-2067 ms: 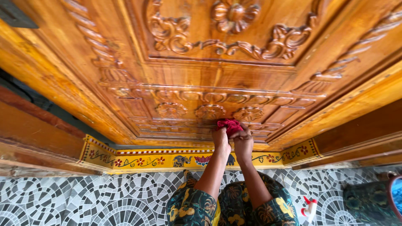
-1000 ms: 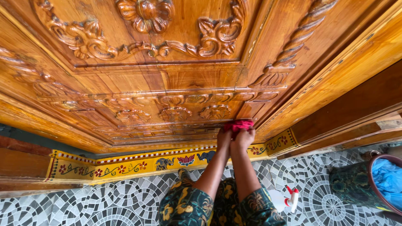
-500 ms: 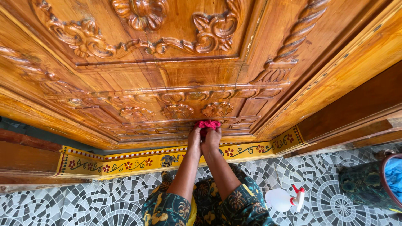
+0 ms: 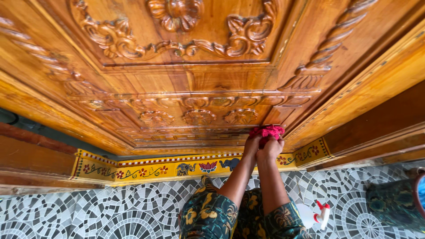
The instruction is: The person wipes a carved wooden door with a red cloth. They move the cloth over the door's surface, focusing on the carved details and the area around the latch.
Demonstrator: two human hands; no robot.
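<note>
A red cloth [image 4: 267,131] is bunched against the lower right corner of a carved, varnished wooden door [image 4: 199,75]. Both hands press it there side by side: my left hand [image 4: 252,146] on the cloth's left part, my right hand [image 4: 272,149] on its right part. My forearms reach up from my knees, which are covered in dark green cloth with a yellow leaf pattern [image 4: 208,217]. The cloth sits just below a row of three carved rosettes [image 4: 199,117].
A yellow painted threshold [image 4: 146,169] with flowers and elephants runs under the door. The floor is grey and white mosaic tile [image 4: 88,212]. A white spray bottle with a red trigger [image 4: 316,214] lies at my right. A dark patterned bag [image 4: 392,206] stands at far right.
Both hands with the red cloth have slid right along the door's bottom moulding, from under the middle rosette to the lower right corner. The view shifted slightly.
</note>
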